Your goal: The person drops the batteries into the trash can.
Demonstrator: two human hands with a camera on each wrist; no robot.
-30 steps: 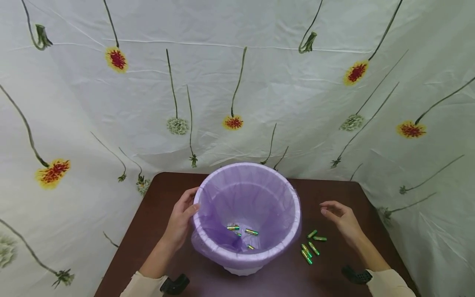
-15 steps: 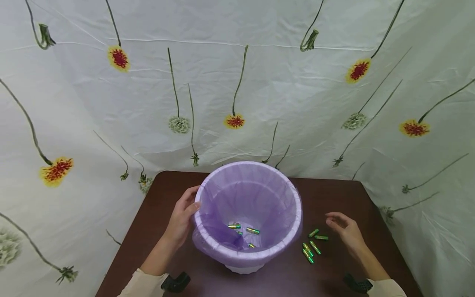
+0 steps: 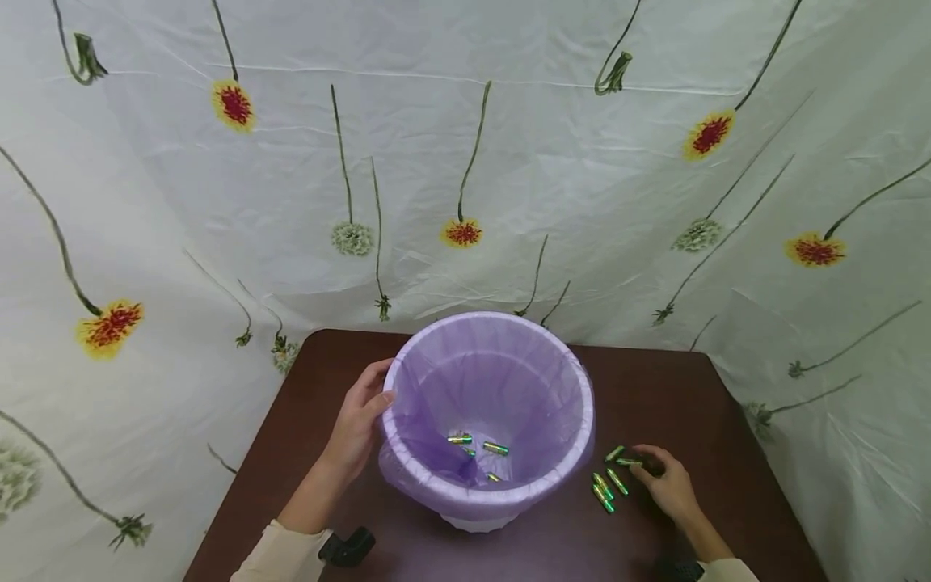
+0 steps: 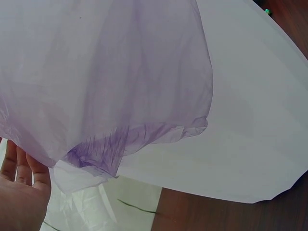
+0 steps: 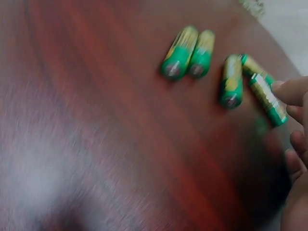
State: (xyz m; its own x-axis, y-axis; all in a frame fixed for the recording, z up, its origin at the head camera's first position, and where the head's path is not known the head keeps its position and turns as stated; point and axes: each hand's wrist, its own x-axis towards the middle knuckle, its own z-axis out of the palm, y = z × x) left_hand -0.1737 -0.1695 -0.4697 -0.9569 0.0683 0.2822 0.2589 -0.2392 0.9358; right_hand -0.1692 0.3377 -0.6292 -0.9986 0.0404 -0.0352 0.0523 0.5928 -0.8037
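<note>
Gripping bin, batteries beside, floral sheet behind

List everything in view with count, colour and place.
Table: one, brown, low in head view
Floral cloth: at least one, white, behind the table
Bin: one, white, on the table
Liner: one, translucent purple, folded over the bin's rim
Batteries: at least four, green and gold, inside the bin
Loose batteries: five, green and gold, right of the bin
Wrist devices: two, black, one per wrist
Sleeves: two, cream, one per forearm
Left hand: one, grip on the bin's rim
Right hand: one, at the loose batteries
</note>
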